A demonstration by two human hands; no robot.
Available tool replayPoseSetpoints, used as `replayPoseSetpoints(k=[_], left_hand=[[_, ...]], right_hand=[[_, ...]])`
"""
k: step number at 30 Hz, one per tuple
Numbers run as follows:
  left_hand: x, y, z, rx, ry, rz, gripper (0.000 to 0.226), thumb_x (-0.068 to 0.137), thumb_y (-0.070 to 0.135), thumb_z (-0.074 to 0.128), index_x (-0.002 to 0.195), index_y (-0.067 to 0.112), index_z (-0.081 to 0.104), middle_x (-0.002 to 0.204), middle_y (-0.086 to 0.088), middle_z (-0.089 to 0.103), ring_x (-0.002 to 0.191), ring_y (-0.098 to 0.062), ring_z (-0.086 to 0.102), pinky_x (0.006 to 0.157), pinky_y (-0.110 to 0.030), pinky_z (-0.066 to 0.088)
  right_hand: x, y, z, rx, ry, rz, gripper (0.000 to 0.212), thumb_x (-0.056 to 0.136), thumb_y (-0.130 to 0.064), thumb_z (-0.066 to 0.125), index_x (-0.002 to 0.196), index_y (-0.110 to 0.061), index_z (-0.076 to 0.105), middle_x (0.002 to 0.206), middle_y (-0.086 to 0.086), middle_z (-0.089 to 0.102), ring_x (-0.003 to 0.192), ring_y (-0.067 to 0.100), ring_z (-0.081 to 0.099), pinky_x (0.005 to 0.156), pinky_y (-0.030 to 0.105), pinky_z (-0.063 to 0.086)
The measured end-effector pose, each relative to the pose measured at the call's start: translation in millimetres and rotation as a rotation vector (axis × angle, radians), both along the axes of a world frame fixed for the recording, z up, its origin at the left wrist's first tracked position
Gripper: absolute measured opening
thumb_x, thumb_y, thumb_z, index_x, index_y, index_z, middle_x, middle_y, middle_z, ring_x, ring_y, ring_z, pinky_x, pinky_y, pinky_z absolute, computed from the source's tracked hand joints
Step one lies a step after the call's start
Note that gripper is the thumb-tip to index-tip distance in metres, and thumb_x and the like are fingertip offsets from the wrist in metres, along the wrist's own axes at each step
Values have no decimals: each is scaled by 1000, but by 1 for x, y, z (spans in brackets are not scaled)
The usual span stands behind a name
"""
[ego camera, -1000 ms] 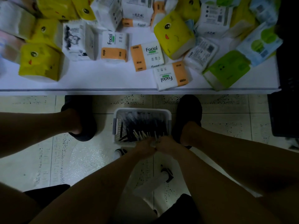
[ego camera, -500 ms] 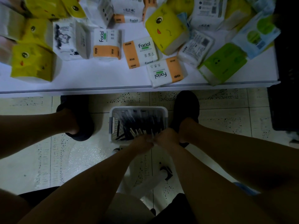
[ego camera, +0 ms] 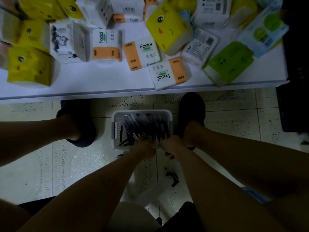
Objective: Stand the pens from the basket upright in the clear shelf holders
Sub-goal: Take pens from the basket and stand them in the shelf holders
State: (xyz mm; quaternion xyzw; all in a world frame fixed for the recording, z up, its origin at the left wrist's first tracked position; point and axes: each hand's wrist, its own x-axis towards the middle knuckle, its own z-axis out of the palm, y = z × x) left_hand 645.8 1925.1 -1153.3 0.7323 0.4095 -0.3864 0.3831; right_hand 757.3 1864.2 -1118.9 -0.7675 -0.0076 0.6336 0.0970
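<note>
A white perforated basket (ego camera: 170, 120) stands on the tiled floor between my feet, full of dark pens (ego camera: 145, 124) lying lengthwise. My left hand (ego camera: 144, 148) and my right hand (ego camera: 172, 146) meet at the basket's near edge, fingers curled round a small bunch of pens (ego camera: 150, 137) whose pale ends stick up above my knuckles. The light is dim, so the fingers themselves are hard to make out. No clear shelf holder is in view.
A low white shelf (ego camera: 100, 87) runs across the top, strewn with tissue packs (ego camera: 142, 54). My black shoes (ego camera: 192, 111) flank the basket. A dark crate (ego camera: 294, 106) stands at the right. A white stool base (ego camera: 150, 186) sits under my arms.
Both hands stay together at the basket's near edge with the pens. The view has shifted a little, so the shelf sits slightly lower in frame.
</note>
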Motion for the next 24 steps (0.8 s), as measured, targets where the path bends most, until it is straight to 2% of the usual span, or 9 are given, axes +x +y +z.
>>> replayPoseSetpoints(k=[4, 6, 8, 11, 13, 15, 17, 20, 24], left_hand=[[1, -4, -2, 18, -30, 32, 37, 95, 23, 47, 130, 14, 54, 127, -14, 57, 116, -29, 54, 98, -43, 47], [0, -3, 2, 81, -29, 98, 31, 96, 24, 48, 122, 11, 60, 118, -13, 62, 108, -27, 59, 93, -41, 51], [-5, 1, 8, 174, -80, 221, 25, 97, 25, 51, 103, 7, 67, 100, -12, 68, 86, -22, 63, 79, -36, 55], [-19, 11, 19, 211, -216, 436, 19, 94, 23, 59, 83, 12, 71, 75, -3, 65, 63, -12, 57, 59, -22, 47], [-28, 17, 27, 167, -254, 580, 10, 91, 19, 64, 85, 13, 70, 77, 2, 64, 69, -7, 59, 60, -15, 45], [-37, 22, 36, 106, -287, 712, 2, 88, 12, 67, 89, 14, 68, 88, -1, 67, 80, -13, 64, 71, -23, 53], [-46, 27, 46, 55, -315, 835, 18, 82, 5, 70, 94, 16, 60, 94, -2, 64, 84, -18, 65, 68, -27, 55], [-52, 32, 59, -97, -364, 955, 51, 76, -9, 67, 108, 26, 50, 102, -1, 60, 87, -18, 63, 54, -18, 51], [-46, 35, 71, -211, -401, 891, 40, 83, -10, 59, 114, 16, 61, 108, -10, 66, 91, -20, 66, 65, -24, 57]], right_hand=[[3, 5, -1, 28, -25, 15, 15, 88, -22, 64, 85, -7, 61, 76, 6, 61, 75, 23, 63, 64, 29, 50], [4, 8, 0, 52, -38, 31, 17, 92, -22, 59, 96, -5, 62, 84, 9, 64, 83, 26, 67, 70, 32, 53], [4, 9, 1, 64, -44, 55, 24, 93, -22, 56, 107, -2, 61, 95, 13, 67, 93, 28, 69, 78, 36, 56], [5, 10, 4, 90, -22, 101, 23, 92, -18, 58, 109, -2, 61, 95, 15, 70, 92, 29, 68, 76, 35, 54], [5, 11, 6, 106, -8, 128, 19, 92, -15, 59, 107, -3, 60, 79, 11, 67, 83, 27, 67, 69, 32, 52], [5, 13, 6, 115, 10, 158, 16, 93, -11, 57, 106, -3, 59, 70, 6, 62, 78, 25, 64, 63, 30, 50], [4, 16, 8, 149, 45, 164, 14, 96, -9, 54, 107, -2, 58, 70, 5, 61, 69, 21, 63, 59, 27, 49], [1, 21, 14, 254, 50, 164, 8, 92, -1, 59, 90, -8, 55, 72, 6, 62, 66, 20, 64, 67, 34, 55], [-1, 26, 29, 362, -48, 157, 15, 78, 5, 67, 75, -9, 61, 72, 11, 64, 73, 29, 64, 74, 42, 57]])
